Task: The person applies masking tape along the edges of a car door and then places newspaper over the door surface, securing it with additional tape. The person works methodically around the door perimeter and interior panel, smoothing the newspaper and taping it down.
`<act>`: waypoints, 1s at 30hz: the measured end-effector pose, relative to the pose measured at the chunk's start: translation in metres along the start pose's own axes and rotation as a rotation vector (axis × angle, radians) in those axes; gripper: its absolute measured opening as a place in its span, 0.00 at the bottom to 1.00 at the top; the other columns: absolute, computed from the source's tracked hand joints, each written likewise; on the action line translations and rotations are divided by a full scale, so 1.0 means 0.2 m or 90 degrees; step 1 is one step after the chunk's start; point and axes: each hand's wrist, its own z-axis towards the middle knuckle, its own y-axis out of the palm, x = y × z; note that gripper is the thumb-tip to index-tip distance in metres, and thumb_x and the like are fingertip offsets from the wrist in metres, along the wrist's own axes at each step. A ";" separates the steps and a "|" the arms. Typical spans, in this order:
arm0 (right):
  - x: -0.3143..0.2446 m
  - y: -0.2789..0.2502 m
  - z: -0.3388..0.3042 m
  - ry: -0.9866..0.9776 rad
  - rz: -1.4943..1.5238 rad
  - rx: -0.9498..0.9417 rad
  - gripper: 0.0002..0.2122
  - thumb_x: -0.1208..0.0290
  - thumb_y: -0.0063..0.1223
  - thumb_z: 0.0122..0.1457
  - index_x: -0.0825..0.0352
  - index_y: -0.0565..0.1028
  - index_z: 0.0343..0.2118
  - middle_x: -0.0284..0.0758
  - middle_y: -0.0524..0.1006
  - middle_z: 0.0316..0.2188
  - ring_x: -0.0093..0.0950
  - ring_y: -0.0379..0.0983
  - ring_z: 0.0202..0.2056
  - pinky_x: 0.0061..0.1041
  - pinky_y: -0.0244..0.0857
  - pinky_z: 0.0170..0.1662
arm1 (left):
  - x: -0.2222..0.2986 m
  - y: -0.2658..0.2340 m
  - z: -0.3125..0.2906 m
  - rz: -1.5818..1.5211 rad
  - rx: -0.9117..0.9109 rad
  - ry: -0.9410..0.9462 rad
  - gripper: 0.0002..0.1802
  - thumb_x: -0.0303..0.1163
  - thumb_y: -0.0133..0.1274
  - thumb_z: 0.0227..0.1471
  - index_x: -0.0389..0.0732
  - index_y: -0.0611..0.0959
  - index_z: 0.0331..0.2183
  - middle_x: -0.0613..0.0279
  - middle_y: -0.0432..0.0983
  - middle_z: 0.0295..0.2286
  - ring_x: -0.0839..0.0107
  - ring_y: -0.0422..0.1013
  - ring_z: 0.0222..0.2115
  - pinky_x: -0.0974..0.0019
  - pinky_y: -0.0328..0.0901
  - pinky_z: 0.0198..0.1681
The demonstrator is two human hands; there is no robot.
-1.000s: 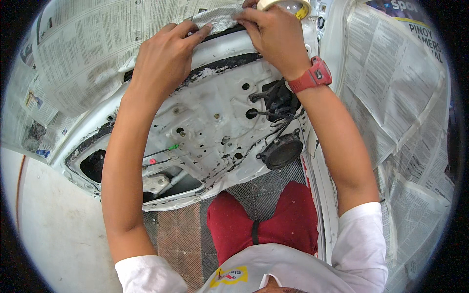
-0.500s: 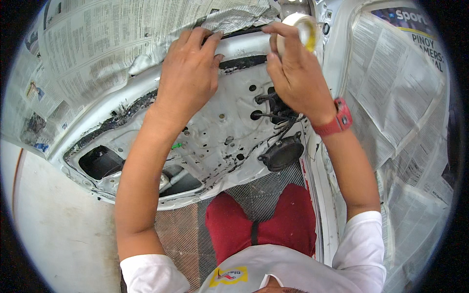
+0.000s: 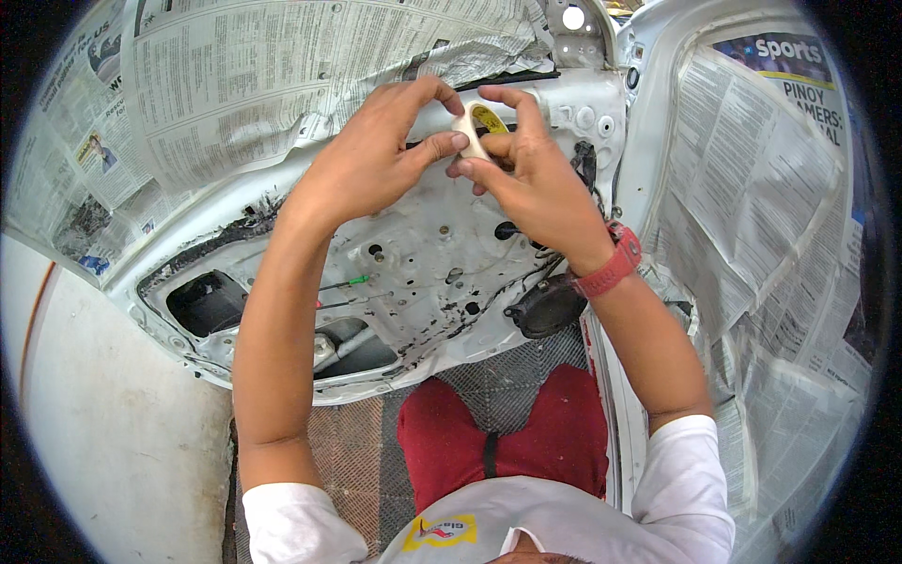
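A roll of cream masking tape point(image 3: 467, 141) with a yellow inner core is between my hands, tilted, over the upper part of a bare white car door point(image 3: 413, 249). My right hand point(image 3: 540, 188) grips the roll, with some fingers inside its ring and the thumb below. My left hand point(image 3: 362, 160) has its thumb and fingertips against the roll's left side. Whether a loose tape end is between them is too small to tell. Newspaper point(image 3: 254, 85) covers the door's upper area, its edge lying just beyond my hands.
A black round speaker point(image 3: 545, 305) and cables sit at the door's right, beside my right forearm. More newspaper point(image 3: 752, 179) covers the car body on the right. Dark openings point(image 3: 202, 305) and a green-tipped rod point(image 3: 357, 280) show on the door. A patterned mat point(image 3: 348, 451) lies below.
My right hand has brought the tape roll down and left from the door's upper edge. My left hand has left the newspaper's edge and come to the roll.
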 end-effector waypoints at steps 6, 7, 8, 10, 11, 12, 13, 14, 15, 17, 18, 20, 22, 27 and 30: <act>-0.01 0.08 0.00 0.016 -0.054 0.024 0.32 0.71 0.64 0.72 0.77 0.59 0.70 0.33 0.85 0.31 0.21 0.80 0.32 0.23 0.72 0.41 | -0.04 0.00 0.02 -0.064 -0.029 -0.077 0.15 0.38 0.62 0.69 0.38 0.80 0.47 0.51 0.81 0.47 0.52 0.74 0.51 0.55 0.67 0.58; -0.01 0.08 -0.02 -0.009 -0.068 0.039 0.30 0.70 0.63 0.72 0.76 0.61 0.70 0.33 0.84 0.30 0.22 0.80 0.31 0.24 0.73 0.40 | -0.04 0.01 0.02 -0.057 -0.022 -0.061 0.14 0.37 0.62 0.70 0.37 0.80 0.46 0.50 0.82 0.46 0.52 0.74 0.50 0.56 0.67 0.58; -0.02 0.08 -0.04 -0.004 -0.008 0.017 0.29 0.70 0.62 0.73 0.76 0.62 0.69 0.32 0.84 0.29 0.22 0.80 0.30 0.24 0.73 0.39 | -0.05 0.03 0.01 -0.030 0.014 -0.022 0.12 0.36 0.61 0.70 0.37 0.80 0.45 0.50 0.82 0.45 0.52 0.75 0.48 0.56 0.68 0.57; -0.03 0.04 -0.10 -0.039 0.094 -0.017 0.25 0.68 0.59 0.75 0.73 0.66 0.68 0.31 0.83 0.28 0.22 0.80 0.29 0.26 0.73 0.36 | -0.05 0.05 0.01 0.010 0.070 0.030 0.10 0.34 0.59 0.71 0.36 0.80 0.44 0.49 0.82 0.43 0.51 0.76 0.44 0.56 0.70 0.54; -0.02 -0.01 -0.11 -0.006 0.013 -0.018 0.23 0.67 0.58 0.75 0.70 0.67 0.67 0.33 0.83 0.27 0.23 0.80 0.28 0.27 0.72 0.34 | -0.05 0.07 0.02 0.005 0.098 0.003 0.10 0.33 0.58 0.71 0.36 0.80 0.44 0.49 0.83 0.44 0.49 0.77 0.44 0.55 0.70 0.53; -0.02 -0.10 -0.12 0.016 -0.064 -0.035 0.22 0.66 0.57 0.76 0.67 0.69 0.67 0.34 0.83 0.26 0.25 0.81 0.27 0.28 0.72 0.33 | -0.05 0.08 0.02 0.004 0.109 -0.041 0.10 0.33 0.57 0.72 0.35 0.80 0.45 0.48 0.83 0.44 0.48 0.79 0.43 0.54 0.71 0.52; -0.02 -0.20 -0.12 0.037 -0.139 -0.053 0.20 0.65 0.56 0.76 0.64 0.70 0.66 0.35 0.83 0.25 0.26 0.81 0.26 0.29 0.72 0.32 | -0.05 0.09 0.03 0.004 0.119 -0.086 0.09 0.32 0.56 0.72 0.35 0.80 0.45 0.47 0.83 0.44 0.47 0.80 0.42 0.53 0.72 0.51; -0.01 -0.32 -0.09 0.042 -0.327 -0.048 0.17 0.64 0.56 0.76 0.60 0.73 0.63 0.38 0.82 0.24 0.30 0.82 0.26 0.32 0.72 0.31 | -0.05 0.11 0.04 0.018 0.147 -0.095 0.09 0.32 0.56 0.72 0.35 0.80 0.45 0.46 0.83 0.44 0.46 0.81 0.42 0.52 0.73 0.50; 0.00 -0.42 -0.04 0.103 -0.524 -0.048 0.14 0.62 0.56 0.76 0.57 0.76 0.60 0.41 0.82 0.23 0.34 0.82 0.26 0.35 0.72 0.30 | -0.04 0.14 0.05 0.032 0.175 -0.105 0.10 0.32 0.56 0.72 0.34 0.81 0.45 0.46 0.83 0.44 0.44 0.81 0.42 0.50 0.73 0.49; 0.02 -0.55 0.06 0.015 -0.553 -0.043 0.11 0.60 0.57 0.75 0.58 0.80 0.53 0.45 0.81 0.23 0.38 0.83 0.27 0.40 0.73 0.33 | -0.03 0.18 0.07 0.070 0.235 -0.097 0.09 0.31 0.57 0.70 0.34 0.81 0.45 0.45 0.82 0.44 0.41 0.81 0.41 0.46 0.74 0.47; 0.01 -0.61 0.11 -0.001 -0.573 -0.040 0.10 0.59 0.58 0.74 0.58 0.82 0.50 0.47 0.81 0.24 0.40 0.83 0.28 0.42 0.73 0.35 | -0.03 0.20 0.08 0.096 0.269 -0.081 0.08 0.30 0.57 0.69 0.33 0.81 0.43 0.44 0.81 0.44 0.39 0.81 0.41 0.43 0.73 0.45; 0.01 -0.64 0.24 -0.024 -0.639 -0.018 0.15 0.55 0.61 0.71 0.61 0.85 0.48 0.48 0.85 0.32 0.49 0.85 0.38 0.46 0.77 0.44 | -0.03 0.22 0.09 0.129 0.316 -0.057 0.07 0.28 0.59 0.66 0.33 0.82 0.41 0.44 0.81 0.43 0.38 0.80 0.40 0.41 0.73 0.44; 0.00 -0.60 0.35 -0.047 -0.686 0.012 0.15 0.55 0.64 0.66 0.64 0.86 0.42 0.48 0.87 0.34 0.52 0.85 0.41 0.47 0.79 0.47 | -0.04 0.22 0.10 0.146 0.349 -0.042 0.06 0.27 0.60 0.64 0.33 0.82 0.39 0.45 0.80 0.43 0.39 0.80 0.38 0.42 0.74 0.43; 0.01 -0.45 0.48 -0.077 -0.776 0.052 0.14 0.58 0.68 0.57 0.67 0.88 0.30 0.49 0.87 0.30 0.48 0.87 0.38 0.48 0.80 0.44 | -0.08 0.20 0.10 0.191 0.340 -0.032 0.06 0.25 0.62 0.61 0.34 0.82 0.37 0.49 0.81 0.42 0.42 0.81 0.37 0.45 0.76 0.40; 0.05 -0.40 0.50 -0.059 -0.806 0.064 0.12 0.60 0.67 0.57 0.66 0.88 0.29 0.49 0.87 0.30 0.48 0.87 0.37 0.48 0.80 0.43 | -0.10 0.20 0.11 0.224 0.325 -0.035 0.06 0.24 0.63 0.60 0.36 0.84 0.39 0.52 0.81 0.41 0.43 0.82 0.37 0.46 0.76 0.39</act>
